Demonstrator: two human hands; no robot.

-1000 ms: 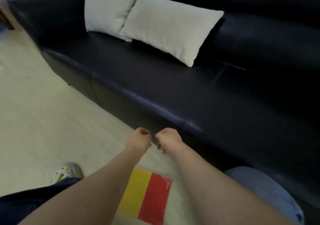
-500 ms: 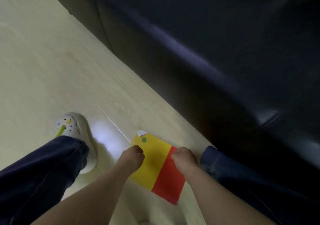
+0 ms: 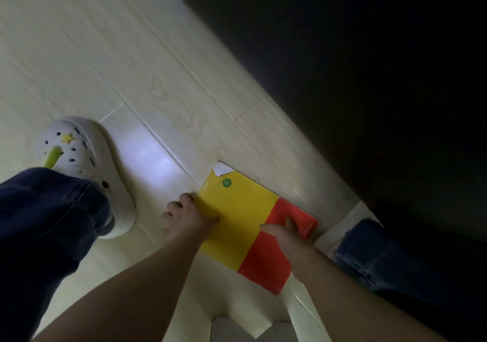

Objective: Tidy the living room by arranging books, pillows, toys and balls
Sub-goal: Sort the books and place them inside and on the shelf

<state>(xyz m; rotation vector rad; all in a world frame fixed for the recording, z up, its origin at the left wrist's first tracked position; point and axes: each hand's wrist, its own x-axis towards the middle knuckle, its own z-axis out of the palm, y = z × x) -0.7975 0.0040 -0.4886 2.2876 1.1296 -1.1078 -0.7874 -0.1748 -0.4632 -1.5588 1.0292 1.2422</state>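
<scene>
A thin yellow and red book (image 3: 247, 225) lies flat on the pale wood floor close to the sofa base. Its yellow half has a small green round sticker and a torn white corner at the far end. My left hand (image 3: 185, 216) grips the book's left yellow edge, fingers curled over it. My right hand (image 3: 286, 233) holds the red half near the right edge, thumb on the cover and fingers curled at the edge.
The dark sofa front (image 3: 355, 65) fills the upper right. My left foot in a white clog (image 3: 87, 167) stands on the floor (image 3: 118, 59) at the left, under a dark blue trouser leg. My right knee in blue denim (image 3: 390, 260) is beside the book.
The view dropped from the sofa and its two pillows to the floor. Both hands came down from in front of the sofa onto the book and now grasp its two sides.
</scene>
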